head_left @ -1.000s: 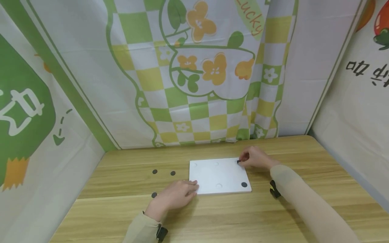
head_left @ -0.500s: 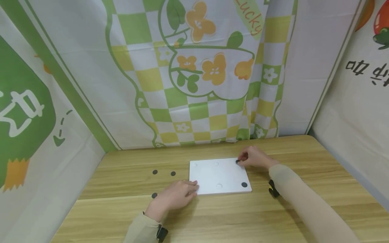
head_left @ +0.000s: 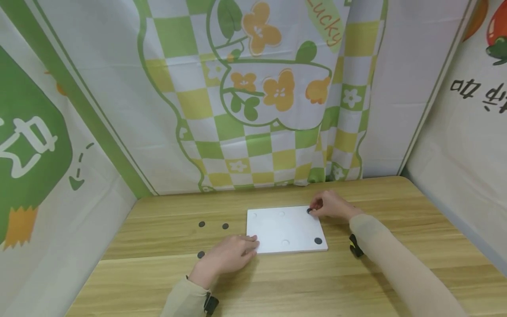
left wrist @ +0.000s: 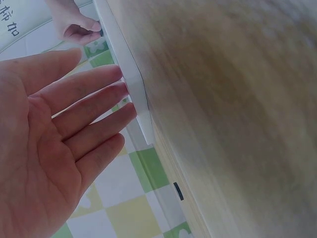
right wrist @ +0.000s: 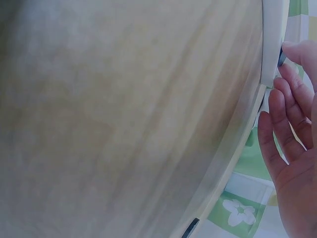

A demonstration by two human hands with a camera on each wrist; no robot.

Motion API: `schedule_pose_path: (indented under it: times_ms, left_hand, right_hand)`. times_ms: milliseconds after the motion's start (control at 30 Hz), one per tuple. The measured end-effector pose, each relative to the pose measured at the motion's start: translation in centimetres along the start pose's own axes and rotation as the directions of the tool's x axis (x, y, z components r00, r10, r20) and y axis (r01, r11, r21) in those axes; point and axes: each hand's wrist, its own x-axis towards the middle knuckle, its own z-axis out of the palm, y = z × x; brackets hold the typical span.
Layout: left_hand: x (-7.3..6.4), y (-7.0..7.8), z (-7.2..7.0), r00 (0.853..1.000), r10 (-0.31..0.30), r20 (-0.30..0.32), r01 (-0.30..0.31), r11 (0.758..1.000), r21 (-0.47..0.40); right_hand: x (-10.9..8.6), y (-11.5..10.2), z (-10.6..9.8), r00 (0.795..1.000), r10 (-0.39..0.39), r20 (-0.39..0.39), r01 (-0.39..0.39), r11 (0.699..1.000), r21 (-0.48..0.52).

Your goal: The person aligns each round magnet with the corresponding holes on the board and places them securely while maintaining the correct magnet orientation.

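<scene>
A white rectangular board (head_left: pixel 283 229) with shallow round recesses lies on the wooden table. My left hand (head_left: pixel 231 254) rests its fingertips on the board's near left corner; in the left wrist view its fingers (left wrist: pixel 94 106) are extended. At the far right corner, my right hand (head_left: pixel 332 205) pinches a small black disc (head_left: pixel 309 211) between thumb and forefinger. The right wrist view shows this disc (right wrist: pixel 282 57) edge-on, right at the board's surface, with the other fingers loosely spread. Another black disc (head_left: pixel 318 241) sits at the board's near right corner.
Left of the board lie loose black discs: one (head_left: pixel 202 224) far left, one (head_left: pixel 225 226) closer to the board, and one (head_left: pixel 200 254) partly behind my left wrist. A patterned cloth (head_left: pixel 261 145) hangs behind the table's (head_left: pixel 166 220) back edge, with printed fabric walls at both sides.
My right hand and forearm have shifted very slightly left, with the disc still pinched at the same corner. My left hand, the board and the other discs look unchanged.
</scene>
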Motion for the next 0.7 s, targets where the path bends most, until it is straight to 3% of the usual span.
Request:
schedule_pose_path:
  times_ms: [700]
  left_hand:
    - [0.01, 0.09, -0.08, 1.0, -0.001, 0.0, 0.001, 1.0, 0.0]
  right_hand:
    - [0.15, -0.12, -0.2, 1.0, -0.009, 0.024, 0.01, 1.0, -0.029]
